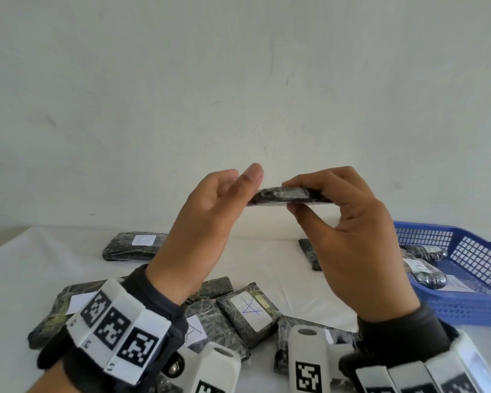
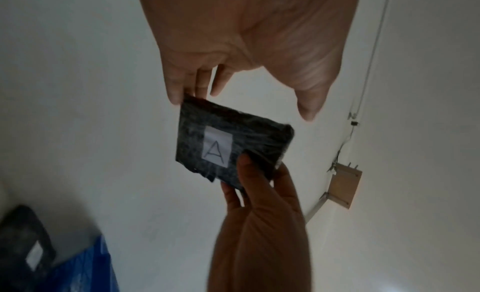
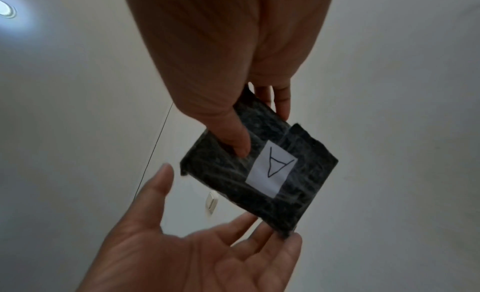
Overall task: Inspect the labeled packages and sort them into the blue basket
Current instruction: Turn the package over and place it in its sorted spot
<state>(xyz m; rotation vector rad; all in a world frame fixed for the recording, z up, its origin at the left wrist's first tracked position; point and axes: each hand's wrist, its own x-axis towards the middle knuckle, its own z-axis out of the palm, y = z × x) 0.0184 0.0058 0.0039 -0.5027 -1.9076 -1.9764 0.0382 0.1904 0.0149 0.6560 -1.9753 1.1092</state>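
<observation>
Holding: the right hand (image 1: 349, 222) pinches a small dark package (image 1: 288, 196) by one end, thumb under and fingers over, raised flat and edge-on to the head camera above the table (image 1: 295, 282).
Why raised: lifted clear of the pile, the package shows its underside to the wrist cameras, which fits the inspecting step; the label faces down, away from the head view.
Left hand: the left hand (image 1: 210, 222) stands loose, fingers straight, with only its fingertips (image 2: 176, 95) touching the far edge of the package; I judge it steadies or turns the package without gripping it.
Label: a white paper slip (image 3: 271, 171) bears a hand-drawn letter A, sealed under clear film.
Package look: black, speckled wrapping under shiny, wrinkled film, thin and rectangular, one corner slightly ragged in the left wrist view.
Where it is: in the air between both hands, in front of the wall, left of the blue basket (image 1: 476, 251) and well above it.
Basket: it sits at the table's right edge and already holds a few wrapped packages (image 1: 425, 268) with white labels; their letters are too blurred to read.
Pile: more labelled packages (image 1: 247, 310) lie near the wrists, one showing an A, and another (image 1: 133, 245) lies apart at the back left.
Progress: partway, judging from packages in both places.
</observation>
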